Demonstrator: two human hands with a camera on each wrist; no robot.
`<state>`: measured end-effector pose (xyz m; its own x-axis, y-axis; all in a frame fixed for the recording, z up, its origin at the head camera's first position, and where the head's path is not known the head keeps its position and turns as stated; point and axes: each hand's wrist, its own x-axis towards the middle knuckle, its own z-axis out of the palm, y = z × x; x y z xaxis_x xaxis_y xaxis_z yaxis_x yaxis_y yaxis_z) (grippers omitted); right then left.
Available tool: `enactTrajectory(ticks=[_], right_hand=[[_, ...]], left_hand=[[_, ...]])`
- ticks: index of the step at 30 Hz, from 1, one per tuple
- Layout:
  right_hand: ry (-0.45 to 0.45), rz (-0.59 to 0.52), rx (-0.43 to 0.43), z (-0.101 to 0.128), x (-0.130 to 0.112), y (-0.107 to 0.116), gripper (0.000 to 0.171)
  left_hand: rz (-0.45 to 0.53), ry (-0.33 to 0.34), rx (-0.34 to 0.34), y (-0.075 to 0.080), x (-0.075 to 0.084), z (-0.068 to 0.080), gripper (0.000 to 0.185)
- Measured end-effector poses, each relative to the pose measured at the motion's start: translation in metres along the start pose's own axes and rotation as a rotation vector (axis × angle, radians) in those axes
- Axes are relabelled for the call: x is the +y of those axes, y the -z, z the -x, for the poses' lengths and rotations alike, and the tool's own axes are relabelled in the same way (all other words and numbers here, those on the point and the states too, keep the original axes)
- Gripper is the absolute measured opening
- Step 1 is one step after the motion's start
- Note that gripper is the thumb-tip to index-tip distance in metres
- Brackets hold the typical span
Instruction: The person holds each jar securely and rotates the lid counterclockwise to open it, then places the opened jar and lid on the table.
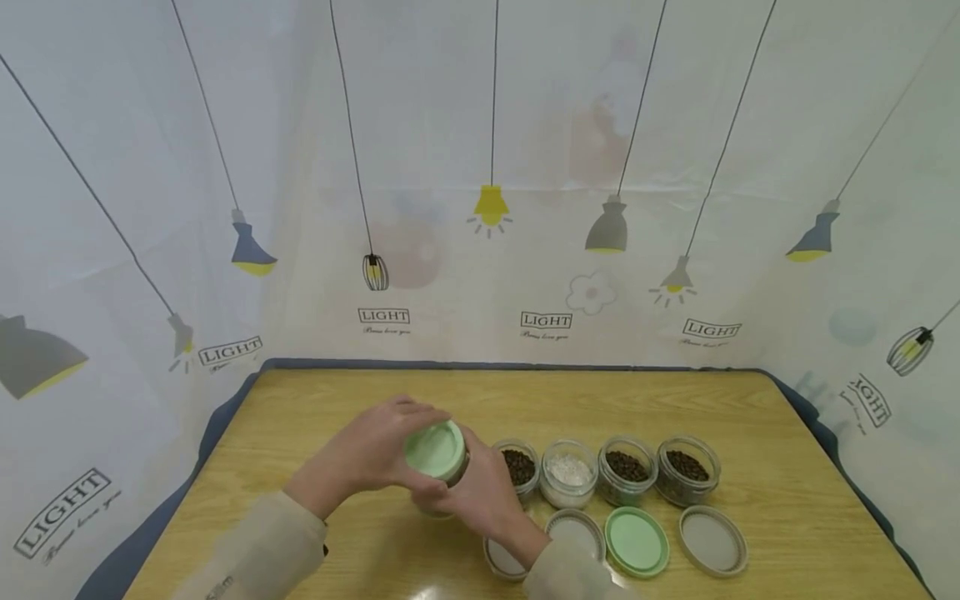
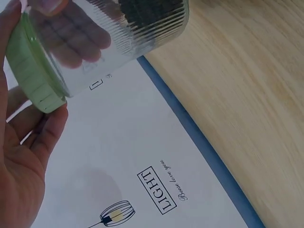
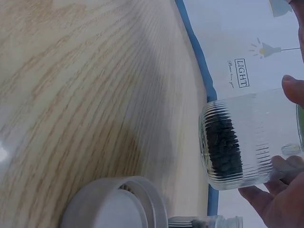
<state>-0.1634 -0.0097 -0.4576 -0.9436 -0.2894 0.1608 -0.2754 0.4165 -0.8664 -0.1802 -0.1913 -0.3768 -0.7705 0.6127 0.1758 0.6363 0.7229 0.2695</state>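
Note:
Both hands hold one ribbed glass jar [image 3: 247,137] above the table, tilted, with dark beans [image 3: 221,145] at its bottom. My left hand [image 1: 393,446] comes from the left and grips the pale green lid [image 1: 437,450] on the jar's mouth. In the left wrist view its fingers [image 2: 45,133] curl against the lid's rim [image 2: 31,71]. My right hand [image 1: 476,487] wraps round the jar's body from below. Its thumb [image 3: 294,90] and fingers [image 3: 278,199] press on opposite sides of the glass.
Four open jars stand in a row: beans [image 1: 519,467], white grains [image 1: 568,473], beans [image 1: 626,471], beans [image 1: 687,468]. Loose lids lie in front: grey [image 1: 504,560], grey [image 1: 575,533], green [image 1: 636,542], grey [image 1: 712,542]. A printed curtain [image 1: 480,208] surrounds the wooden table [image 1: 787,433].

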Motion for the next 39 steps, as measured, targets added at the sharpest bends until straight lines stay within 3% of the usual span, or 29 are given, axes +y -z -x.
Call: enactTrajectory(ticks=[6,10,15,19,23,30,36,39], right_hand=[[0.0,-0.005,-0.01,-0.001,0.003,0.0,0.089],[0.0,-0.022,-0.039,-0.002,0.004,0.001,0.086],[-0.019,-0.058,-0.069,-0.001,0.005,0.003,0.09],[-0.036,-0.065,-0.069,-0.001,0.004,0.004,0.091],[-0.036,-0.062,-0.063,0.0,0.004,0.006,0.091],[-0.031,-0.048,-0.061,0.001,0.004,0.006,0.092],[-0.011,-0.059,-0.058,-0.001,0.007,0.004,0.085],[-0.008,-0.074,-0.061,-0.001,0.009,0.004,0.083]], left_hand=[[-0.075,0.064,0.015,-0.004,0.004,0.001,0.092],[0.026,0.019,-0.023,0.004,0.002,0.001,0.095],[0.186,-0.067,-0.122,0.016,-0.002,-0.001,0.081],[0.194,-0.055,-0.205,0.02,-0.002,-0.002,0.075],[0.191,-0.036,-0.232,0.02,-0.002,-0.005,0.077],[0.125,-0.06,-0.205,0.017,0.0,-0.008,0.077],[-0.037,0.067,-0.111,0.01,0.005,-0.008,0.074],[-0.11,0.098,-0.066,0.008,0.007,-0.008,0.078]])
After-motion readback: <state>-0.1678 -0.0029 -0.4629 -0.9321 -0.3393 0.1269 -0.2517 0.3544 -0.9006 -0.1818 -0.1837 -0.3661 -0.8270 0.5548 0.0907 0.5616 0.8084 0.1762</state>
